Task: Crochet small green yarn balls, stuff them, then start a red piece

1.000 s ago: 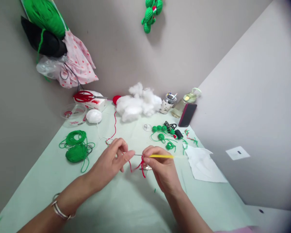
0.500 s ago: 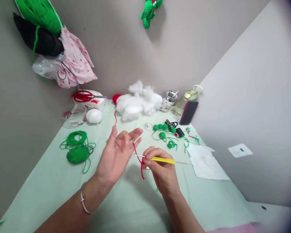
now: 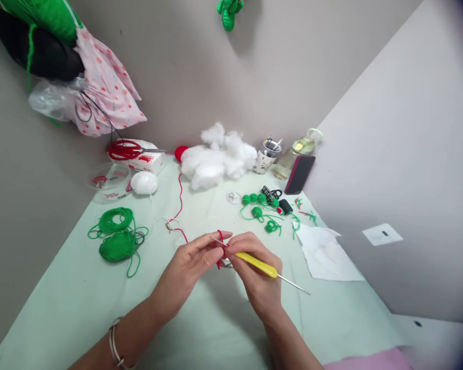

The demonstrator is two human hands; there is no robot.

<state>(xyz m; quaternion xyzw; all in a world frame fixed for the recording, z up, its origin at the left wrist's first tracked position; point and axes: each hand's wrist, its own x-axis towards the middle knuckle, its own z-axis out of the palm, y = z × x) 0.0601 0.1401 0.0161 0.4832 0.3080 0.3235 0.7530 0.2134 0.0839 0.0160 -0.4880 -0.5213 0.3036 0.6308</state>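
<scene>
In my right hand [image 3: 260, 275] is a crochet hook [image 3: 256, 263] with a yellow handle and a metal tip at each end. One tip points left at a small piece of red yarn work [image 3: 219, 252] between my hands. My left hand [image 3: 193, 262] pinches that piece between thumb and fingers, and red yarn loops over its index finger. From there a red strand [image 3: 180, 205] runs back across the table to a red ball of yarn [image 3: 181, 152]. Fingers partly hide the red piece, and something small and shiny shows beneath it.
Green yarn [image 3: 118, 245] and a white yarn ball [image 3: 144, 183] lie left. White stuffing [image 3: 216, 162] sits at the back, near a cup of pens [image 3: 267, 156], a bottle [image 3: 293, 154] and a phone [image 3: 300, 174]. Small green crocheted balls [image 3: 256, 212] and white paper [image 3: 326, 252] are right. Red scissors [image 3: 125, 150] rest on a box.
My left hand has turned from spread fingers to a pinch on the red yarn work. Both hands have come together, and the hook now slants down to the right.
</scene>
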